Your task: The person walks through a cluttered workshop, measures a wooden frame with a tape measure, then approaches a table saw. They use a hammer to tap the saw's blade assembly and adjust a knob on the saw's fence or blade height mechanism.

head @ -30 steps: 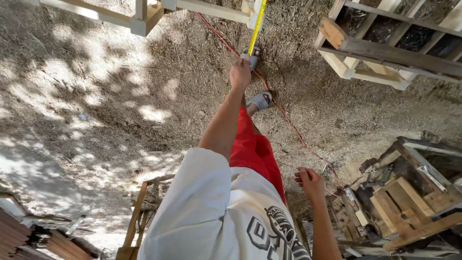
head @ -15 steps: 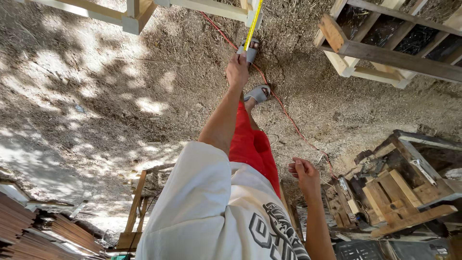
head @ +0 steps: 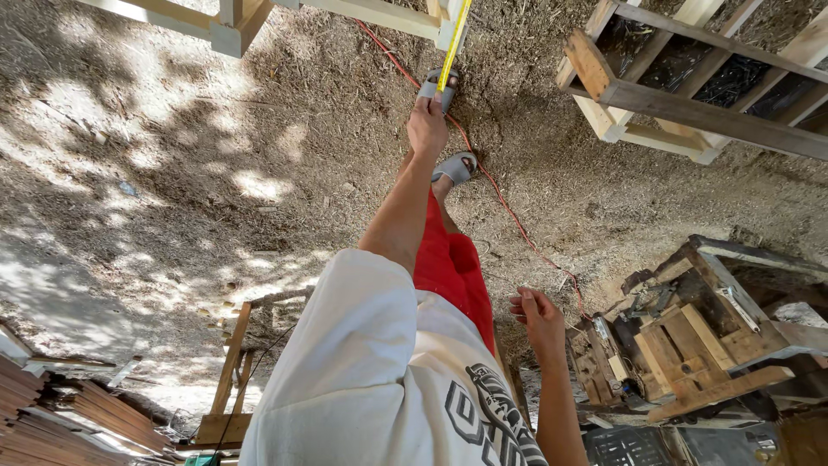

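- The left hand (head: 427, 125) is stretched out as before, its fingers closed on the tape measure (head: 452, 39); the yellow tape runs up past the frame (head: 379, 15).
- The red cord (head: 500, 194) lies unmoved on the ground.
- The right hand (head: 539, 315) has risen slightly, its fingers loosely curled, holding nothing.

There is only one view, from the person's head. It looks steeply down along the body to the dirt ground (head: 172, 173), and the picture appears upside down.
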Tool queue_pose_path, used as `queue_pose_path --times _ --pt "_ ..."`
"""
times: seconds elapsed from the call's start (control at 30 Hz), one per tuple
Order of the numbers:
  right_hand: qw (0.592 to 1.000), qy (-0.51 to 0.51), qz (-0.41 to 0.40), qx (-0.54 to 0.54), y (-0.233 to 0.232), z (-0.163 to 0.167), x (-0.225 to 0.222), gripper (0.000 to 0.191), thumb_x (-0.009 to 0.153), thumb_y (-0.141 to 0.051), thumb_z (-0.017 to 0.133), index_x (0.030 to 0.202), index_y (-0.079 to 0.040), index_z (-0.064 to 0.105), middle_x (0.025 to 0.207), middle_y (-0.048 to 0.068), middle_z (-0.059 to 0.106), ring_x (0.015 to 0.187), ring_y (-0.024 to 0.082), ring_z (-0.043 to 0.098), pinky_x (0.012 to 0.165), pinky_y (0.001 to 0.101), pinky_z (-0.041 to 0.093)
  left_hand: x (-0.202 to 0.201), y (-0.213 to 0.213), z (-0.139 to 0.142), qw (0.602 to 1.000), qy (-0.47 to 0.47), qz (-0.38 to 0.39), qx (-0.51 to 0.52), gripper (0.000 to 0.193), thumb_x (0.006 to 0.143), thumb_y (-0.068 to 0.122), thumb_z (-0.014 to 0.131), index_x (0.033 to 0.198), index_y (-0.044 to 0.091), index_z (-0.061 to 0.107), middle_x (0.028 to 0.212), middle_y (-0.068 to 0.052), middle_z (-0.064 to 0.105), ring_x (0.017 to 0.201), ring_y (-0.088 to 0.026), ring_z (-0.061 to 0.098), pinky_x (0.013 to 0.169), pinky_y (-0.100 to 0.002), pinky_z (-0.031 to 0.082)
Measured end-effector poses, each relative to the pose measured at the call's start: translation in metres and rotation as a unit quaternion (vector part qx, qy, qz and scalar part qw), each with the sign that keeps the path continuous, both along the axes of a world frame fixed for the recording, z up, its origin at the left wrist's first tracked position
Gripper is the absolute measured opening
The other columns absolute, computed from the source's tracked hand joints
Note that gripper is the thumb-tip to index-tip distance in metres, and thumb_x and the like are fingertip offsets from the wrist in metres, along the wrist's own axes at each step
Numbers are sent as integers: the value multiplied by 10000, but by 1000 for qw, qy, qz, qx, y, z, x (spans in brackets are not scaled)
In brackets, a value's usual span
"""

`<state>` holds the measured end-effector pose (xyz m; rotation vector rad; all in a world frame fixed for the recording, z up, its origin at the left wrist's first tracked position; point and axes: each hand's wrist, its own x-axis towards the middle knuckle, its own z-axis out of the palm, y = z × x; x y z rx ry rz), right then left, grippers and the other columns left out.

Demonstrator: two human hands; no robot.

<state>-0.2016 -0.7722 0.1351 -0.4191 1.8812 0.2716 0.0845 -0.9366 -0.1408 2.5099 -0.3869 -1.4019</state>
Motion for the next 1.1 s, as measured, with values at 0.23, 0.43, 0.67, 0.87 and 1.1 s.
queue_pose_path --times 0.23,0.43,0.67,0.87,1.1 --pt "1000 -4 -9 -10 -4 1 3 325 1043 -258 553 1238 -64 725 1019 76 788 887 176 749 770 316 604 3 -7 11 1000 3 -1 14 458 1049 451 477 1192 70 686 938 -201 759 856 -371 740 780 -506 566" --pt "999 -7 -47 -19 10 -5 -3 317 1046 -249 565 1229 -50 729 1004 80 779 877 173 735 755 311 592 5 -12 15 999 31 17 38 453 1039 450 457 1161 78 685 823 -119 744 673 -235 708 622 -447 561" --pt "991 -41 -106 -71 40 -20 -18 324 1044 -280 587 1209 -36 722 1003 85 775 862 154 722 748 303 578 7 -5 35 990 -3 -79 -118 356 1027 370 531 985 75 725 753 -69 730 673 -198 702 604 -402 562" --pt "976 -46 -164 -133 76 -10 -20 344 1034 -309 578 1217 -56 723 1011 71 784 868 147 729 747 311 567 7 14 110 972 65 -174 -143 366 1041 398 603 973 52 701 786 -127 719 716 -251 679 663 -403 528" --pt "929 -75 -297 -209 196 -15 -20 353 1041 -324 580 1220 -50 710 999 71 773 855 137 731 741 289 561 -11 97 183 903 80 -376 -192 377 966 433 632 1083 85 719 810 -83 752 739 -164 726 694 -355 553"
